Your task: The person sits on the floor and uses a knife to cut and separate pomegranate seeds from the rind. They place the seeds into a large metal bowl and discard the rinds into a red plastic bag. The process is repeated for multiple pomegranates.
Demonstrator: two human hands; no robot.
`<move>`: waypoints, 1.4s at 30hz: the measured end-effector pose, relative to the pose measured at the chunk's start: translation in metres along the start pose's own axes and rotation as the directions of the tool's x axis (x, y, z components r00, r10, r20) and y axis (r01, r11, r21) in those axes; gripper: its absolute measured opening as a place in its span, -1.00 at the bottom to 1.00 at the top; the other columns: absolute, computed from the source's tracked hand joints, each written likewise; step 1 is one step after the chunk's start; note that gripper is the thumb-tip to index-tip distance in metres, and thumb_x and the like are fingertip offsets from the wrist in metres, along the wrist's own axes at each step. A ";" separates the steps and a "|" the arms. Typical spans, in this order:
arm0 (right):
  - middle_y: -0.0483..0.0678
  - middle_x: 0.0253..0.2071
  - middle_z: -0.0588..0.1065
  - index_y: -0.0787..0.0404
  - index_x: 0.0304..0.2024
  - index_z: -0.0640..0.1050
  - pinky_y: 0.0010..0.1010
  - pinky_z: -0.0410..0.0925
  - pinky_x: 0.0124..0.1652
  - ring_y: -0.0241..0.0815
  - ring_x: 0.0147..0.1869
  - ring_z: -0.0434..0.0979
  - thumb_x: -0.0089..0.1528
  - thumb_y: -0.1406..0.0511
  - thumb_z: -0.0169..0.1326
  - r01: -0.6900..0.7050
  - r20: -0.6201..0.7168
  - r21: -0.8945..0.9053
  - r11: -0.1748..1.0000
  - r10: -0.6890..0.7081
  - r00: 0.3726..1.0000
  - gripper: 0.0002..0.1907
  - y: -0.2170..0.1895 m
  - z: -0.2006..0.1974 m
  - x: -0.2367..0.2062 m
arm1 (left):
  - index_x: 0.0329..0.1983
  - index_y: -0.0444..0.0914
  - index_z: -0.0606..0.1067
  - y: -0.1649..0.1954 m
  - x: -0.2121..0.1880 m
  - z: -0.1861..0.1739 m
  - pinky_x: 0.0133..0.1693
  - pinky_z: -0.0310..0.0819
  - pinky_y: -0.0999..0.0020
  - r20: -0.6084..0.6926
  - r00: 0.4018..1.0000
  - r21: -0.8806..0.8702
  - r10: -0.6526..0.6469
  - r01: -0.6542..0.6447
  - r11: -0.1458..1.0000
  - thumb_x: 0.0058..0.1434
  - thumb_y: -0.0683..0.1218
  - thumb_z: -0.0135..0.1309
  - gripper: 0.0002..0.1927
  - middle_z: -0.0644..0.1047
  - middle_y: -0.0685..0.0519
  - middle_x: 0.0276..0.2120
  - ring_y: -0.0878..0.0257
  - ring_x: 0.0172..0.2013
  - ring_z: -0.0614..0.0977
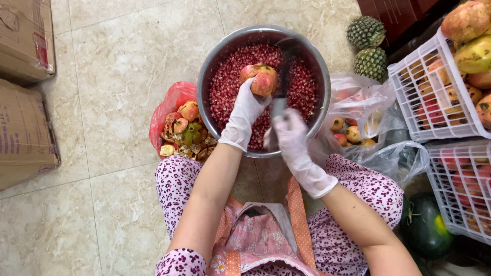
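While we sit over the steel bowl (215,56) on the floor (117,76), our gloved hands work above its heap of red seeds (225,92).

Our left hand (249,105) is clamped on one pomegranate (263,79) over the bowl; our right hand (287,130) is closed round a knife (281,97). A red bag (171,105) holds peels, a clear bag (358,110) holds small fruit. We count two white crates (409,107) of fruit, two pineapples (368,48), two cardboard boxes (23,128) and one watermelon (423,225).

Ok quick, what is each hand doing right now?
Left hand: closed on a pomegranate over the steel bowl.
Right hand: closed on a dark utensil.
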State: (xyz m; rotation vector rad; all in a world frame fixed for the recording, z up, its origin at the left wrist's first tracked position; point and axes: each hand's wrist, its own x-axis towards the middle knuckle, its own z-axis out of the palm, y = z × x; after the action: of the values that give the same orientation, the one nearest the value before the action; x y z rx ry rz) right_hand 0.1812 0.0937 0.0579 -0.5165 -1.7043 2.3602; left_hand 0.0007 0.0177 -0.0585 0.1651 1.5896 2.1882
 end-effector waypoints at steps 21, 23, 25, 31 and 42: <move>-0.03 -0.42 0.52 0.34 0.08 0.41 -0.42 0.44 -0.58 -0.28 -0.51 0.55 0.39 0.29 -0.01 0.028 -0.022 -0.174 0.984 -0.032 0.999 -0.72 0.004 -0.005 -0.010 | -0.06 -0.41 0.48 -0.005 0.003 0.005 -0.06 0.58 0.06 0.130 0.933 -0.754 -0.337 0.314 0.577 0.24 -0.13 -0.11 -0.69 0.59 -0.17 -0.15 0.02 -0.15 0.63; -0.06 -0.41 0.53 0.33 0.05 0.39 -0.45 0.49 -0.52 -0.29 -0.46 0.60 0.44 0.27 -0.04 0.072 0.000 -0.194 0.978 -0.074 0.997 -0.76 0.008 -0.007 -0.008 | -0.06 -0.43 0.47 -0.005 0.000 0.003 -0.04 0.57 0.06 0.162 0.942 -0.695 -0.293 0.320 0.643 0.23 -0.19 -0.09 -0.72 0.58 -0.18 -0.11 0.02 -0.09 0.62; -0.06 -0.46 0.52 0.31 0.05 0.40 -0.46 0.45 -0.54 -0.29 -0.51 0.56 0.44 0.27 -0.03 0.005 -0.015 -0.227 0.974 -0.009 1.000 -0.76 0.010 -0.010 -0.006 | -0.12 -0.48 0.49 -0.005 -0.005 0.003 -0.08 0.57 -0.04 0.037 0.997 -0.109 -0.065 0.068 0.992 0.13 -0.21 0.05 -0.72 0.57 -0.24 -0.15 -0.02 -0.14 0.65; -0.06 -0.52 0.50 0.31 0.12 0.39 -0.49 0.39 -0.57 -0.30 -0.59 0.49 0.42 0.28 -0.02 0.000 -0.066 -0.147 0.989 -0.010 0.998 -0.71 0.014 -0.018 0.001 | -0.04 -0.39 0.44 0.006 -0.003 0.005 -0.02 0.52 0.00 0.098 0.866 -0.794 -0.490 0.365 0.487 0.14 -0.12 -0.07 -0.64 0.49 -0.20 -0.02 -0.01 -0.01 0.52; -0.03 -0.58 0.51 0.30 -0.09 0.48 -0.43 0.31 -0.65 -0.24 -0.67 0.45 0.36 0.25 -0.02 -0.432 -0.077 -0.143 0.890 0.425 0.902 -0.78 -0.004 -0.016 0.006 | 0.13 -0.26 0.41 0.018 -0.017 0.010 -0.05 0.45 0.16 -0.054 0.868 -0.603 -0.494 0.366 0.709 0.23 0.00 0.03 -0.57 0.46 -0.09 -0.01 0.11 -0.02 0.45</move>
State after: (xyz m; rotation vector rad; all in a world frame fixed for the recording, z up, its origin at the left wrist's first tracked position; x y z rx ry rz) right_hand 0.1817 0.1106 0.0560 -1.0650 -1.9305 2.4757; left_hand 0.0149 0.0151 -0.0359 -0.5938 0.8466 2.2221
